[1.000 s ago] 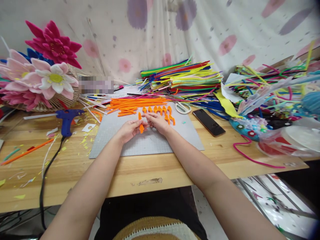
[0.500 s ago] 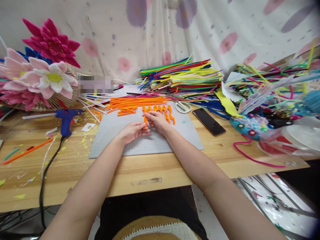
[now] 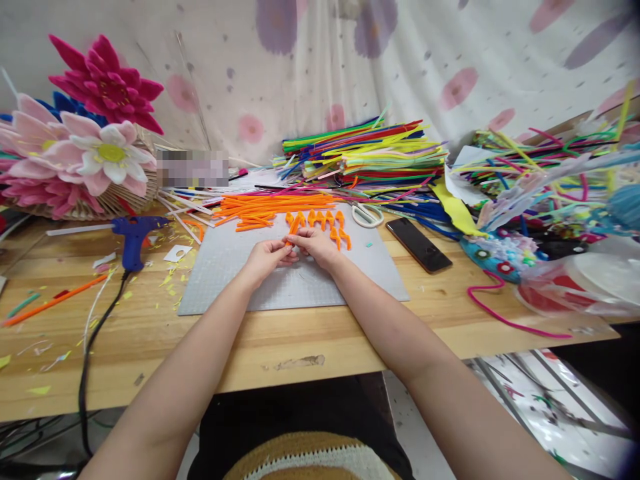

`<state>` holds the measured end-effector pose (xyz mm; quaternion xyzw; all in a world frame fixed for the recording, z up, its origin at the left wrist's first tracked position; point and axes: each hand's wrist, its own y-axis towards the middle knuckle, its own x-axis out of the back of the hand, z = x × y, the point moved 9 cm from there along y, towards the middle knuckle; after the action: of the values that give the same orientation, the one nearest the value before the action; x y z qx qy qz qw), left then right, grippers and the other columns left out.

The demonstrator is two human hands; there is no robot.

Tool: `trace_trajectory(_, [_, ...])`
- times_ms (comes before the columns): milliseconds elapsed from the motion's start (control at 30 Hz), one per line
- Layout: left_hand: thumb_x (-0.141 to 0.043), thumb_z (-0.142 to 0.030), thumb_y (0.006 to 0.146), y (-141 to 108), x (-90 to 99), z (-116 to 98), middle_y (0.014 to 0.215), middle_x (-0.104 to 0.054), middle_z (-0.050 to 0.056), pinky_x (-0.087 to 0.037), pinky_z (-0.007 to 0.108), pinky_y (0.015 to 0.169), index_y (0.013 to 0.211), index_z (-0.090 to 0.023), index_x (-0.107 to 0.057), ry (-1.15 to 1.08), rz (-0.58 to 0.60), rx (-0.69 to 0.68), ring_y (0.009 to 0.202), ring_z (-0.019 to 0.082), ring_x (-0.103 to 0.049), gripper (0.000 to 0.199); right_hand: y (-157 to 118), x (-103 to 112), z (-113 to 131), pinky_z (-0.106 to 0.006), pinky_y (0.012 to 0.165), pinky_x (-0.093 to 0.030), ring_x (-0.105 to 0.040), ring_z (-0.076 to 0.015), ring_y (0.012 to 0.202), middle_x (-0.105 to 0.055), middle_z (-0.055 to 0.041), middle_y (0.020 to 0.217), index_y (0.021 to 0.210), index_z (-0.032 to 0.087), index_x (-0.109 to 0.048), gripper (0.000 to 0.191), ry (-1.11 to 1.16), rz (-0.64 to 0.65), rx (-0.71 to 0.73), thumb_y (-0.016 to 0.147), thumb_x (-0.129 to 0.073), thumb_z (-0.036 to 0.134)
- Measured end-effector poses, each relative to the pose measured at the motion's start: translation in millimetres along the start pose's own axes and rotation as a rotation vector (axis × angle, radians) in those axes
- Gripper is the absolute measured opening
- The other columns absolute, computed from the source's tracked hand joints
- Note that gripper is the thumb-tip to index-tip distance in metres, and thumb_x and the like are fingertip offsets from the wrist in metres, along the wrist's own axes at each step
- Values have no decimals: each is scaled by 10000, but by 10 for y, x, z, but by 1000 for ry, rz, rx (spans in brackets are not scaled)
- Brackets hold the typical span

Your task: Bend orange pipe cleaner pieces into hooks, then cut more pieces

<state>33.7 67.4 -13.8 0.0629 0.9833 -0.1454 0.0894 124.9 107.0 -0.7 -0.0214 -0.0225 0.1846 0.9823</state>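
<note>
Between my two hands is a short orange pipe cleaner piece (image 3: 296,225), its upper end slanting up to the right. My left hand (image 3: 270,259) pinches its lower end, and my right hand (image 3: 315,247) has its fingertips closed on it just above. Both hands are over the grey cutting mat (image 3: 225,280). Several bent orange pieces (image 3: 326,219) lie in a row behind my right hand. Cut short orange lengths (image 3: 254,221) and longer orange pipe cleaners (image 3: 280,202) lie at the mat's back edge.
White-handled scissors (image 3: 367,215) and a black phone (image 3: 419,245) lie right of centre. A blue glue gun (image 3: 133,240) with a black cord stands left, near felt flowers (image 3: 107,153). Colourful pipe cleaner bundles (image 3: 370,150) line the back; a plastic-wrapped container (image 3: 585,277) is far right.
The orange piece has tilted from nearly upright to slanting. My left hand has moved slightly up, and my fingertips are closer together.
</note>
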Motion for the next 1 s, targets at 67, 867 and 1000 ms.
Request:
trace_trajectory(67, [-672,-195,707,-3,2,-1,658,-675,60,-519,269,645,777,-89,-617,11,-10,0,594,134,-650,139,-2,10,-11,-212,440,-237,-317,-48,449,-406,67,498,610,152,-541,360,-18,-26,-12,586,-665,489])
trace_trajectory(867, [-556,-192,663,-26,90,-323,494,-551,-73,-368,171,404,884,-204,-377,120,-18,-285,428,93,-518,284,15,-59,-28,-221,452,-175,-244,-36,446,-315,89,511,594,179,-388,427,18,86,5,582,-664,505])
trace_trajectory(1000, [-544,-168,637,-19,135,-276,496,-550,-69,-346,169,401,878,-199,-384,0,-84,-219,445,98,-530,291,5,-141,-40,-219,429,-142,-214,-24,410,-295,103,486,591,185,-369,445,192,115,-20,542,-705,473])
